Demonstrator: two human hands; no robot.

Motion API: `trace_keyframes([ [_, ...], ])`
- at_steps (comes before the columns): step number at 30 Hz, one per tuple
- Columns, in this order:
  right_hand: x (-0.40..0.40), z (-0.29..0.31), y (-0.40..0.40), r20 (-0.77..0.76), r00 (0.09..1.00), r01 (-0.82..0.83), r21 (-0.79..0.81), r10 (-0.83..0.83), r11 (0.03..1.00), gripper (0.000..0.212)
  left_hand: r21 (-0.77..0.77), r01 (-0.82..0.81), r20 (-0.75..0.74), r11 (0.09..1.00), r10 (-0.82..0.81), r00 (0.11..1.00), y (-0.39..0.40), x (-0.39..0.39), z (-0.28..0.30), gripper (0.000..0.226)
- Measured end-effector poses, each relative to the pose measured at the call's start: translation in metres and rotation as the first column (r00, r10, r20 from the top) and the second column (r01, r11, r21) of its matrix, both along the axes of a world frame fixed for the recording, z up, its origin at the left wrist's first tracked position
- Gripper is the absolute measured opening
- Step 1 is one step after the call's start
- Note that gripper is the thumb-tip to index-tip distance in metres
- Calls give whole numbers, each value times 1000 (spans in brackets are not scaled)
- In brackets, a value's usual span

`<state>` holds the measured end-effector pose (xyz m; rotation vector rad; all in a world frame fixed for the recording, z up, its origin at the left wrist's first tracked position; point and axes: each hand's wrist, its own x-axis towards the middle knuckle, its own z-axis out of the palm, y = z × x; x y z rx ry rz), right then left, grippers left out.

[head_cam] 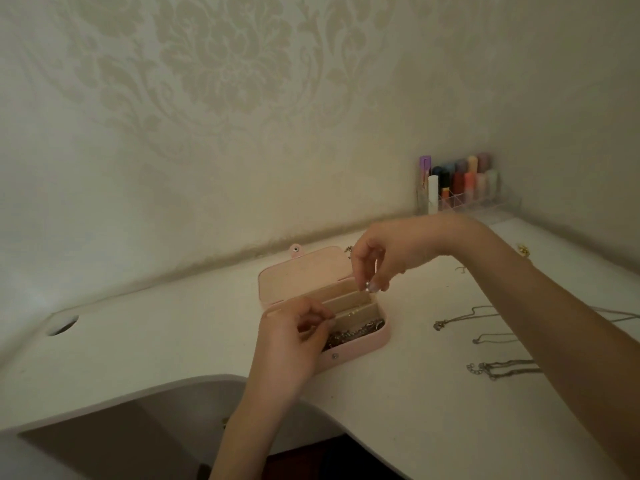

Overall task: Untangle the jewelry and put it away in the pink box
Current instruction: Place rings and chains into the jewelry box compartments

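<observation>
The pink box [375, 337] stands open on the white desk, its lid [304, 277] leaning back toward the wall. Beige dividers split the inside into long compartments. Silver chains [353, 332] fill the nearest one. My right hand [372, 259] hovers over the box's far right corner, its fingertips pinching a small pearl piece [366, 288] above the back compartment. My left hand [294, 336] is at the box's near left end, fingers curled and pinching something thin over the chains; what it grips is too small to tell.
Several loose silver necklaces [464, 318] and chains [498, 368] lie on the desk right of the box, partly under my right forearm. A small gold piece [523, 250] sits farther back. A clear organizer of lipsticks [460, 185] stands against the wall. A cable hole [64, 325] is at left.
</observation>
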<state>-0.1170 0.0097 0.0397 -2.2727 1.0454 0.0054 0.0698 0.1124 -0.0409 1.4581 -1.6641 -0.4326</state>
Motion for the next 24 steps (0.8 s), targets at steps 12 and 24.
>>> trace_keyframes([
  [12,13,-7,7,-169,982,-91,-56,81,994,8,28,35,104,999,-38,994,-3,3,1,34],
  [24,13,-9,10,-409,912,12,-33,-25,999,13,75,60,223,995,-75,972,-6,3,-2,47],
])
